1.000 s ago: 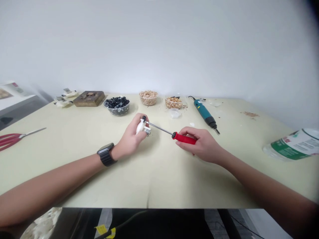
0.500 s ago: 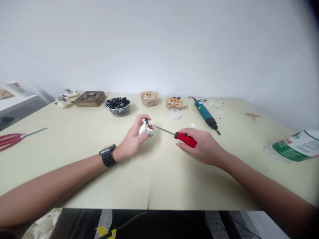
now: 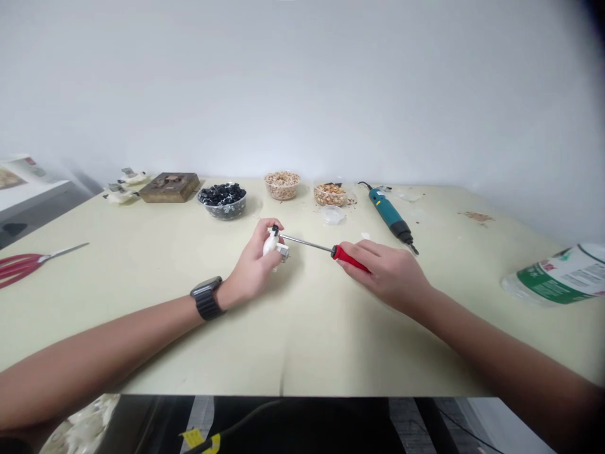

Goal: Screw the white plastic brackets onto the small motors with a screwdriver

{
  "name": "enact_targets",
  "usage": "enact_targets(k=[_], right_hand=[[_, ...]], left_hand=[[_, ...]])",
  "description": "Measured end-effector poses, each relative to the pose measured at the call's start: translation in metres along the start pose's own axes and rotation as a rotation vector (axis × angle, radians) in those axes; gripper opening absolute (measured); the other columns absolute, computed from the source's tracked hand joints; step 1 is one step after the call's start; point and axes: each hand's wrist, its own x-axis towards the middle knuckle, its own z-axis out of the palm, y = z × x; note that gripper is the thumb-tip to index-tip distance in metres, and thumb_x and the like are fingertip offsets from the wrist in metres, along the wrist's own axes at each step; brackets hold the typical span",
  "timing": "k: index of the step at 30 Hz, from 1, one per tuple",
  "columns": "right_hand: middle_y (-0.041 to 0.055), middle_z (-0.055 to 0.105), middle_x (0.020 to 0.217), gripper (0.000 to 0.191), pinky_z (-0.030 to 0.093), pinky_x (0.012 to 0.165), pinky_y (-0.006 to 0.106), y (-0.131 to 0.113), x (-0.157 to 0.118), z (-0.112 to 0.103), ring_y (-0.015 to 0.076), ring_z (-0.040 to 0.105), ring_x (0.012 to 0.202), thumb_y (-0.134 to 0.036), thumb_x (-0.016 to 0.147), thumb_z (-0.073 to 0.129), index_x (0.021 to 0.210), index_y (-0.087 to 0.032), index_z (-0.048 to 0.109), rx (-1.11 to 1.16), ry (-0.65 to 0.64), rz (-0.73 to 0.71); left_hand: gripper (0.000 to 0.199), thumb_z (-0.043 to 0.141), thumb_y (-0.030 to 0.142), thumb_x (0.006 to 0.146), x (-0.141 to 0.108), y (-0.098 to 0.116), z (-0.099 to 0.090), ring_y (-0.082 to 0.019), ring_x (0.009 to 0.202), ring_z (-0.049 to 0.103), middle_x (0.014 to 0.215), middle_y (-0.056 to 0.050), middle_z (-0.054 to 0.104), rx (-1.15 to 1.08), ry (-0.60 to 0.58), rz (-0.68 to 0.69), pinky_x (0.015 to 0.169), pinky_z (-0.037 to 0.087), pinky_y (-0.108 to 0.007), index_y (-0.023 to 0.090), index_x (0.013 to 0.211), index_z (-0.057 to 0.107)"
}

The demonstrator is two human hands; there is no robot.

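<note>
Looked like mid-screwing: left hand [image 3: 253,268] closed around a small white plastic part [image 3: 270,243] over the table [image 3: 331,347], right hand [image 3: 385,274] gripping a red-handled screwdriver [image 3: 350,258], tip against the part, and another twist seemed called for.

The single head-worn camera looked forward and down from the person's own position, above the near edge of the cream table [image 3: 302,353]. It sat fairly close to the left hand [image 3: 253,265] and right hand [image 3: 385,277], and its frame reached the far wall [image 3: 302,94].
</note>
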Motion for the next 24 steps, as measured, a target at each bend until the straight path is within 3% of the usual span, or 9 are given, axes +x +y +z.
enact_targets(k=[5,10,17,21,24], right_hand=[[0.0021,0.073,0.094,0.022,0.044,0.065,0.027,0.001,-0.002,0.001,0.0125,0.065,0.077,-0.032,0.108,0.056,0.115,-0.019,0.071,0.169,-0.071,0.088],[0.0005,0.073,0.096,0.025,0.047,0.073,0.027,0.005,0.002,-0.006,0.0135,0.063,0.082,-0.042,0.106,0.057,0.109,-0.023,0.073,0.513,-0.288,0.309],[0.0020,0.065,0.079,0.041,0.041,0.058,0.026,0.003,0.013,-0.017,0.0127,0.054,0.066,-0.059,0.100,0.060,0.094,-0.020,0.072,0.891,-0.545,0.573],[0.0030,0.070,0.096,0.034,0.047,0.064,0.025,0.003,0.013,-0.015,0.0151,0.062,0.078,-0.054,0.090,0.073,0.106,-0.023,0.069,0.808,-0.502,0.571],[0.0017,0.070,0.094,0.033,0.047,0.061,0.025,0.005,0.010,-0.012,0.0146,0.061,0.073,-0.046,0.085,0.078,0.103,-0.023,0.064,0.707,-0.437,0.594]], left_hand=[[0.046,0.057,0.022,0.079,-0.003,0.000,-0.001,-0.014,0.075,0.051,0.093,0.000,0.056,0.078,-0.019,0.062,0.062,0.042,-0.027,0.024,0.123,0.045],[0.044,0.054,0.021,0.080,-0.004,-0.001,-0.004,-0.015,0.074,0.051,0.093,0.000,0.057,0.182,-0.032,0.124,0.067,0.043,-0.031,0.024,0.123,0.046],[0.047,0.056,0.017,0.075,-0.002,0.004,-0.008,-0.016,0.079,0.054,0.096,-0.001,0.058,0.356,-0.012,0.365,0.073,0.044,-0.034,0.022,0.121,0.051],[0.059,0.057,0.018,0.075,0.001,0.003,-0.007,-0.017,0.081,0.056,0.100,-0.002,0.059,0.232,-0.030,0.327,0.072,0.045,-0.032,0.022,0.133,0.047],[0.055,0.058,0.020,0.076,0.001,0.001,-0.005,-0.016,0.079,0.056,0.099,-0.002,0.060,0.128,-0.038,0.223,0.068,0.045,-0.030,0.022,0.130,0.046]])
